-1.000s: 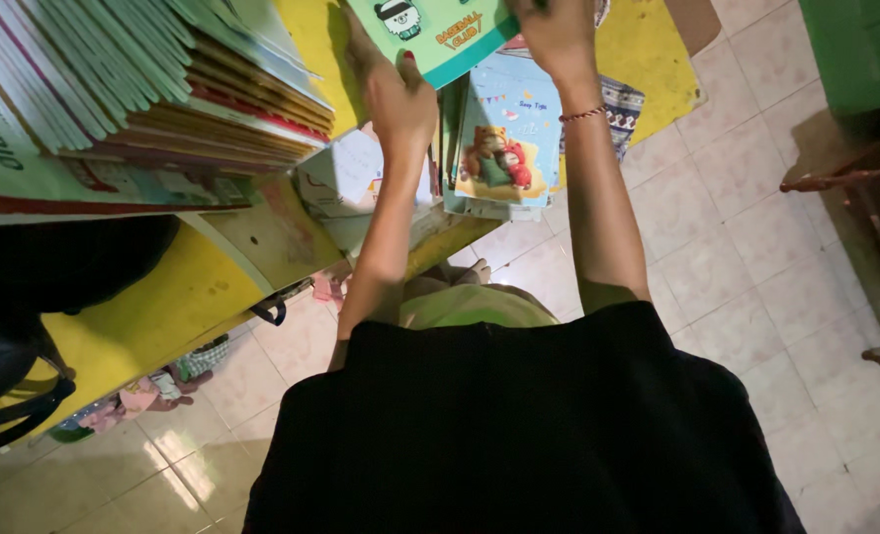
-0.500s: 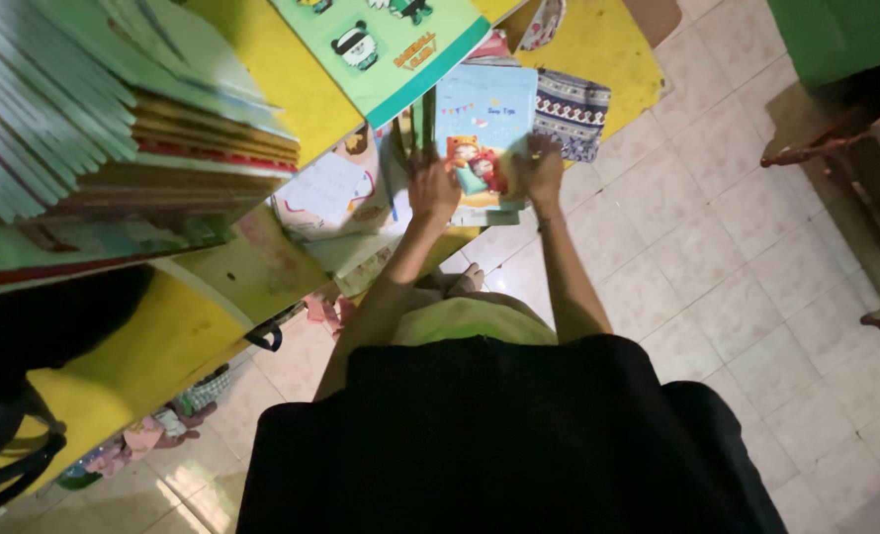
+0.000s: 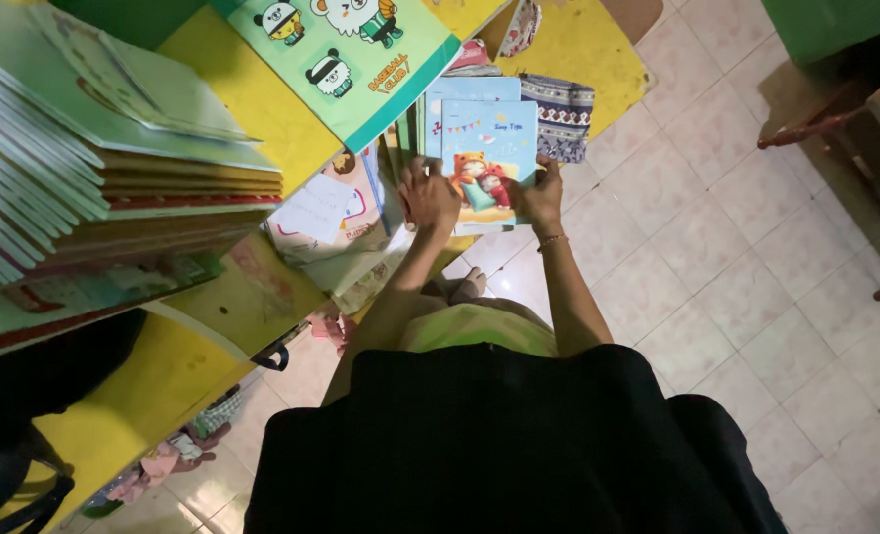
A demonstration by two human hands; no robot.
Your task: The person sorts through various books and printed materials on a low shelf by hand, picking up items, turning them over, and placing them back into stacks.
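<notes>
Pale floor tiles (image 3: 717,267) run beside a yellow tabletop (image 3: 232,69) crowded with children's books. Both hands grip a light blue picture book (image 3: 489,148) at its lower edge, the left hand (image 3: 428,196) closed on the left corner, the right hand (image 3: 539,198) on the right. It sits atop a small pile. Beyond lie a green booklet (image 3: 351,49), a patterned pouch (image 3: 559,117) and a tall book stack (image 3: 94,178).

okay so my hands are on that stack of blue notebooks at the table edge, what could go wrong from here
The blue notebooks sit at the edge of the yellow table, gripped only at the near end by your left hand and right hand; they could slide off onto the tiled floor. The green notebook overhangs close by and could get knocked down. The tall stack of books on the left looks uneven and might topple if bumped.
</notes>
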